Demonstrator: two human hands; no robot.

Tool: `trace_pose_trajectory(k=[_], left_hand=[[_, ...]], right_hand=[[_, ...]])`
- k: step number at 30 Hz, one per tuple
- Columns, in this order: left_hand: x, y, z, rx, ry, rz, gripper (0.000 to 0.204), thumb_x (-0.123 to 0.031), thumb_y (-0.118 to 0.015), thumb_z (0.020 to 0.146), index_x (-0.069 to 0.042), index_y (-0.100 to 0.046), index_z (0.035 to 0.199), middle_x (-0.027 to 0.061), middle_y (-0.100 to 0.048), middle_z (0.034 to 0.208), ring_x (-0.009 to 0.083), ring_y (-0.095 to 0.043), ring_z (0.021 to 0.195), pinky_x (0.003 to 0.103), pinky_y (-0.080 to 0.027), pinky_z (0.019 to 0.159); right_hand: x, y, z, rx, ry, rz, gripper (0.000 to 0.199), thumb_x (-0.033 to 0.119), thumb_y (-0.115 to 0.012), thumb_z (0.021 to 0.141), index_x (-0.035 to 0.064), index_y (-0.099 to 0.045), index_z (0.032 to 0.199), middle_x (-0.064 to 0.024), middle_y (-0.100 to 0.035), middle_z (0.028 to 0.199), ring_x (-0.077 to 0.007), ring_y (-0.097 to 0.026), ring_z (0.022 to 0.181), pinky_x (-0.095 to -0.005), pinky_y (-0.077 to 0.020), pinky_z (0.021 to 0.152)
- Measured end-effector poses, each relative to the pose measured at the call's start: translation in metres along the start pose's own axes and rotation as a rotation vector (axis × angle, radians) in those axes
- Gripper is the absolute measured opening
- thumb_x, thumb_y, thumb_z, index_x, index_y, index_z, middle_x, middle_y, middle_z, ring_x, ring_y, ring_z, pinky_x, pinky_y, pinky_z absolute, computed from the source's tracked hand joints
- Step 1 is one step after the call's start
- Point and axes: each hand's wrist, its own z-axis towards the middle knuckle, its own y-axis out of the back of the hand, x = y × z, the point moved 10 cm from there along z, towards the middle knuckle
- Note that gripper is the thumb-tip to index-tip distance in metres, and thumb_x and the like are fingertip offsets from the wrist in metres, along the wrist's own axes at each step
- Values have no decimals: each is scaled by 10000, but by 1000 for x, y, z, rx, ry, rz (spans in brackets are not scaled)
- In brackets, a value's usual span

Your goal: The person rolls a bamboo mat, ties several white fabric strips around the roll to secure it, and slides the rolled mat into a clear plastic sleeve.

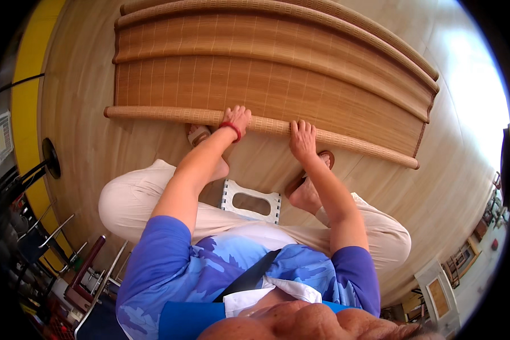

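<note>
A large bamboo mat (266, 85) lies folded in layers on the wooden floor in front of me. Its near edge is rolled into a thin tube (164, 114) running from left to right. My left hand (236, 119), with a red band at the wrist, presses down on this rolled edge near its middle. My right hand (302, 140) rests on the same roll a little farther right, fingers curled over it. I sit on a low white plastic stool (250, 200), knees spread, feet in sandals just behind the roll.
Wooden floor (85, 147) surrounds the mat. Metal-framed chairs (68, 249) and clutter stand at the lower left by a yellow wall (31, 85). A small cabinet (439, 292) and other furniture stand at the lower right. Bright light falls on the floor at right.
</note>
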Motion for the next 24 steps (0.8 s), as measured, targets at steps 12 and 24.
trace_pose_trajectory(k=[12,24], left_hand=[[-2,-12,-15,-307,195,225,488,-143,-416,854,-58,-333,1328,184,-332,1352,341,-278,1289,595,-182,1025],[33,48,64,7,292,-86,918,-127,-642,684,-229,-123,1434,128,-36,1498,336,-44,1381,595,-89,1057]], right_hand=[[-19,-15,26,-2,-46,-34,379,61,-539,742,125,-486,1112,-117,-508,1044,-291,-475,1023,-445,-327,925],[-27,12,77,-38,-53,115,657,38,-614,647,170,-405,1256,-140,-430,1220,-320,-389,1162,-524,-260,993]])
